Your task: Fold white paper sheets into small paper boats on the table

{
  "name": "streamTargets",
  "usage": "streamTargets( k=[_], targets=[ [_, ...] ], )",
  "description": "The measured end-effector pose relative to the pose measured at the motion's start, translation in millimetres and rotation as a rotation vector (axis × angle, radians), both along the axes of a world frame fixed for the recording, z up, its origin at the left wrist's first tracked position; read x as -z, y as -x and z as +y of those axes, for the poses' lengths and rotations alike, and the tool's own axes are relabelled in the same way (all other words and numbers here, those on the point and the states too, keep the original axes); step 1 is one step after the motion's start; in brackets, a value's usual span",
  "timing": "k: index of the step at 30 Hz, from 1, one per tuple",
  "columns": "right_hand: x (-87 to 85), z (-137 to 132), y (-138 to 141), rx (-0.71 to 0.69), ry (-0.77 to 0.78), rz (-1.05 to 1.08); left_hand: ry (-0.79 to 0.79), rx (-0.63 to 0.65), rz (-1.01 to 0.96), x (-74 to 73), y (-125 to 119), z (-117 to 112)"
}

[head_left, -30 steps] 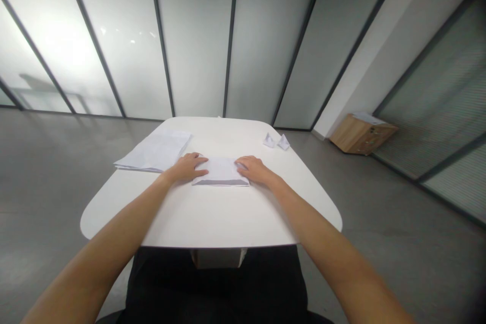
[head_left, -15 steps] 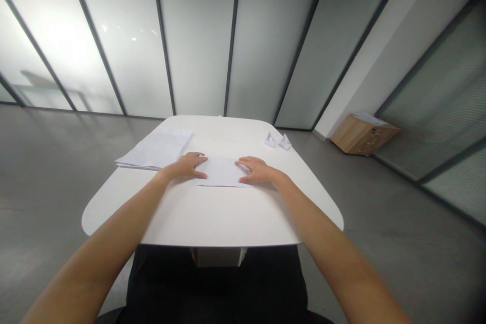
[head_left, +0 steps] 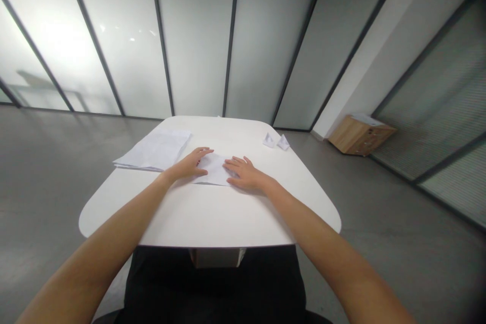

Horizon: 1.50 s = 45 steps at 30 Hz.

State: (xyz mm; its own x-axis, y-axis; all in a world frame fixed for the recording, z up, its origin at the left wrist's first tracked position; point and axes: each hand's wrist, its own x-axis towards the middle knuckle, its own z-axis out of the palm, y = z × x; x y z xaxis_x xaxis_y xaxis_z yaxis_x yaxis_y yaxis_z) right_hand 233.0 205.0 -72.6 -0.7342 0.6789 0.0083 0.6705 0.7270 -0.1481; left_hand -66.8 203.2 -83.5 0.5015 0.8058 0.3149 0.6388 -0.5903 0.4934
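Note:
A folded white sheet of paper (head_left: pixel 213 171) lies flat near the middle of the white table (head_left: pixel 212 212). My left hand (head_left: pixel 190 164) rests on its left part with fingers stretched out toward the far edge. My right hand (head_left: pixel 243 174) lies flat on its right part, fingers spread and pointing left. Both hands press on the paper and the right one hides its right end.
A stack of white sheets (head_left: pixel 155 150) lies at the table's far left. Two small folded paper shapes (head_left: pixel 276 140) sit at the far right. A wooden cabinet (head_left: pixel 360 133) stands on the floor to the right, by glass walls.
The lifted near flap has been pressed flat. My right hand has slid left over the paper toward the left hand, whose fingers have stretched further forward.

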Motion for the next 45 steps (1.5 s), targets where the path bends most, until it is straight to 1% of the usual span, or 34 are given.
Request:
streamTargets(
  k=[3,6,8,10,12,16,18,22,28,37,45],
  targets=[
    [0.2,-5,8,-0.024,0.011,-0.014,0.006,-0.045,-0.076,-1.4,-7,-4],
    [0.6,-7,11,-0.022,0.026,-0.015,0.066,-0.100,-0.087,-0.6,-9,-5],
    [0.7,-7,12,-0.012,0.036,-0.010,0.098,-0.076,-0.060,-1.0,-9,-5],
    [0.7,-7,12,-0.006,0.035,-0.005,0.108,-0.024,-0.009,-2.7,-9,-7],
    [0.8,-6,11,-0.008,0.028,0.005,0.086,0.030,0.055,-4.8,-10,-9],
    [0.3,-5,11,-0.022,0.030,0.021,-0.044,0.091,0.166,-6.5,-15,-12],
    [-0.3,-4,11,-0.018,0.031,0.036,-0.085,0.097,0.191,-5.7,-17,-11],
    [-1.5,-5,11,-0.013,0.014,0.049,-0.107,0.108,0.207,-3.5,-20,-7],
    [-2.2,-6,13,-0.027,0.022,0.008,-0.171,0.067,0.239,-2.0,-22,-8],
    [-4.3,-7,16,-0.035,-0.005,0.015,-0.162,0.035,0.227,3.2,-35,-8],
    [-1.6,-5,16,-0.026,0.006,0.011,-0.142,0.033,0.197,6.1,-34,-12]
  ],
)
